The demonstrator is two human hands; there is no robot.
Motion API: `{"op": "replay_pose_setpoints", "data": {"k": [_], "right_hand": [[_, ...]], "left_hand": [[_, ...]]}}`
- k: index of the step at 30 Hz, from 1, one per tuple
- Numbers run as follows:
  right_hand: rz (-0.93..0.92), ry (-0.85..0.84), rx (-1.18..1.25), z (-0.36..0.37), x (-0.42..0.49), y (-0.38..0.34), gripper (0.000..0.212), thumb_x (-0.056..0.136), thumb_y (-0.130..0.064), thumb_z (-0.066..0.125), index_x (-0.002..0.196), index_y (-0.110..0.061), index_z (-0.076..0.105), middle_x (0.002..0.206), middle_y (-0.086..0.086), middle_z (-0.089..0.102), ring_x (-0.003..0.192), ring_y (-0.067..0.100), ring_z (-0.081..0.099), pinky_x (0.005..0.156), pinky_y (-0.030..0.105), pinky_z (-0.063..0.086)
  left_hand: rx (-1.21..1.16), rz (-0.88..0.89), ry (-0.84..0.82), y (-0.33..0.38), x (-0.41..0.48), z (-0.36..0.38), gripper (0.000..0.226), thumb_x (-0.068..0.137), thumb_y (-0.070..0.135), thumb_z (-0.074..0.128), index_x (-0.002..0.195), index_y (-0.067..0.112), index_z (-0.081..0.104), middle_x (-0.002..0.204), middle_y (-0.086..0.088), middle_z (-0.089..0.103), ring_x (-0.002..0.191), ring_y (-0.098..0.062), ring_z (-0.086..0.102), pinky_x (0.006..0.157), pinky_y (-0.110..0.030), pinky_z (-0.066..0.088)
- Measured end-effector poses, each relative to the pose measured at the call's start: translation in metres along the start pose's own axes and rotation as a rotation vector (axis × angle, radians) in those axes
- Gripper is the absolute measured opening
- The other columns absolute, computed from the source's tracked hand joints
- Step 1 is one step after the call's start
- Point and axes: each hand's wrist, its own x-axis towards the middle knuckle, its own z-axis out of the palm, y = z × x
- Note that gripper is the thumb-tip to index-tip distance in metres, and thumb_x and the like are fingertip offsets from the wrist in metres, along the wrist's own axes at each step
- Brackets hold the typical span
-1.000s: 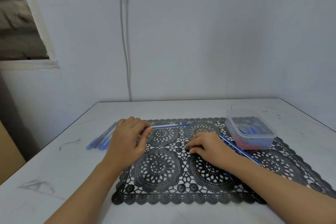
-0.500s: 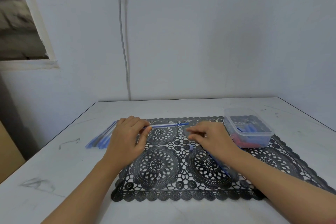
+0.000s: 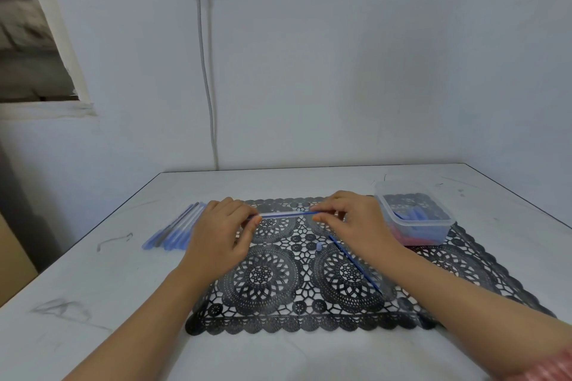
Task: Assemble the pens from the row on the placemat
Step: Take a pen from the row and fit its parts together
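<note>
- Left hand [image 3: 221,235], right hand [image 3: 356,223] — fingers pinch ends of clear plastic pen barrel [image 3: 284,214], at far edge of black lace placemat [image 3: 278,284].
- Likely light, stiff, slick — hold ends.

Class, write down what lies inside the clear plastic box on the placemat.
Inside the box: blue pieces, with red ones lower down. Cloudy walls blur them, so kind and number stay hidden.

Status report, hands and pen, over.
Left hand, right hand pinching clear pen barrel by its ends. Loose blue refill rod lies on black lace placemat.
</note>
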Motion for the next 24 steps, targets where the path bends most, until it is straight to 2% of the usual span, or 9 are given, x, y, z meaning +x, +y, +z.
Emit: {"op": "replay_pose_setpoints", "data": {"k": [2, 5, 8, 11, 15, 18, 20, 22, 24], "right_hand": [[0.023, 0.006, 0.021, -0.004, 0.003, 0.0, 0.011, 0.08, -0.017, 0.071, 0.09, -0.016, 0.076, 0.077, -0.007, 0.065, 0.066, -0.008, 0.054, 0.064, 0.005, 0.039], [0.16, 0.045, 0.168, -0.013, 0.011, 0.006, 0.007, 0.08, -0.018, 0.071, 0.082, -0.024, 0.074, 0.073, -0.012, 0.068, 0.063, -0.004, 0.058, 0.064, 0.013, 0.046], [0.292, 0.124, 0.45, -0.023, 0.018, 0.01, 0.012, 0.084, -0.009, 0.066, 0.08, -0.02, 0.07, 0.073, -0.001, 0.071, 0.062, 0.006, 0.063, 0.06, 0.023, 0.049], [0.402, 0.213, 0.789, -0.033, 0.025, 0.009, 0.008, 0.09, -0.005, 0.057, 0.09, -0.009, 0.064, 0.083, 0.011, 0.071, 0.066, 0.02, 0.065, 0.054, 0.024, 0.049], [0.464, 0.307, 1.027, -0.043, 0.033, 0.011, 0.006, 0.095, -0.009, 0.05, 0.095, -0.009, 0.056, 0.08, 0.013, 0.072, 0.058, 0.02, 0.064, 0.051, 0.022, 0.049], [0.447, 0.431, 0.954, -0.047, 0.037, 0.013, 0.009, 0.095, -0.009, 0.05, 0.091, -0.013, 0.058, 0.071, 0.012, 0.069, 0.05, 0.016, 0.058, 0.046, 0.021, 0.045], [0.437, 0.45, 0.837, -0.048, 0.037, 0.013, 0.009, 0.093, -0.01, 0.053, 0.093, -0.012, 0.062, 0.069, 0.013, 0.065, 0.047, 0.014, 0.053, 0.044, 0.021, 0.042], [0.41, 0.363, 0.7, -0.047, 0.034, 0.014, 0.01, 0.091, -0.009, 0.057, 0.097, -0.008, 0.065, 0.064, 0.012, 0.062, 0.044, 0.011, 0.05, 0.043, 0.021, 0.041], [0.384, 0.189, 0.528, -0.043, 0.029, 0.012, 0.01, 0.088, -0.011, 0.061, 0.096, -0.009, 0.068, 0.061, 0.01, 0.062, 0.044, 0.01, 0.051, 0.044, 0.021, 0.041]], "left_hand": [[0.004, -0.004, 0.0, 0.001, 0.0, 0.0, 0.03, 0.094, 0.032, 0.043, 0.086, 0.014, 0.065, 0.075, 0.008, 0.058, 0.071, -0.005, 0.044, 0.068, -0.022, 0.028], [0.027, -0.023, 0.002, -0.001, -0.001, 0.002, 0.032, 0.094, 0.033, 0.041, 0.088, 0.014, 0.066, 0.077, 0.008, 0.061, 0.071, -0.006, 0.047, 0.068, -0.022, 0.029], [0.054, -0.02, -0.003, -0.003, -0.002, 0.004, 0.036, 0.096, 0.037, 0.038, 0.089, 0.015, 0.065, 0.079, 0.007, 0.063, 0.071, -0.008, 0.051, 0.069, -0.022, 0.029], [0.059, -0.014, -0.015, -0.005, -0.003, 0.007, 0.038, 0.097, 0.039, 0.037, 0.088, 0.015, 0.065, 0.079, 0.008, 0.064, 0.071, -0.008, 0.054, 0.07, -0.021, 0.027], [0.061, -0.006, -0.038, -0.003, -0.005, 0.014, 0.046, 0.099, 0.044, 0.03, 0.09, 0.015, 0.066, 0.08, 0.008, 0.066, 0.07, -0.01, 0.058, 0.071, -0.023, 0.032], [0.093, -0.027, -0.059, 0.001, -0.006, 0.017, 0.054, 0.1, 0.047, 0.024, 0.088, 0.016, 0.066, 0.075, 0.009, 0.067, 0.063, -0.011, 0.06, 0.069, -0.026, 0.038], [0.118, -0.056, -0.076, 0.002, -0.007, 0.019, 0.051, 0.099, 0.048, 0.026, 0.087, 0.018, 0.066, 0.067, 0.011, 0.064, 0.057, -0.008, 0.057, 0.069, -0.026, 0.038], [0.133, -0.08, -0.09, 0.001, -0.008, 0.02, 0.043, 0.096, 0.045, 0.033, 0.087, 0.019, 0.066, 0.063, 0.012, 0.063, 0.054, -0.008, 0.056, 0.069, -0.026, 0.038], [0.139, -0.103, -0.096, 0.0, -0.009, 0.02, 0.038, 0.094, 0.041, 0.036, 0.086, 0.019, 0.066, 0.062, 0.012, 0.062, 0.053, -0.008, 0.055, 0.069, -0.026, 0.039]]}}
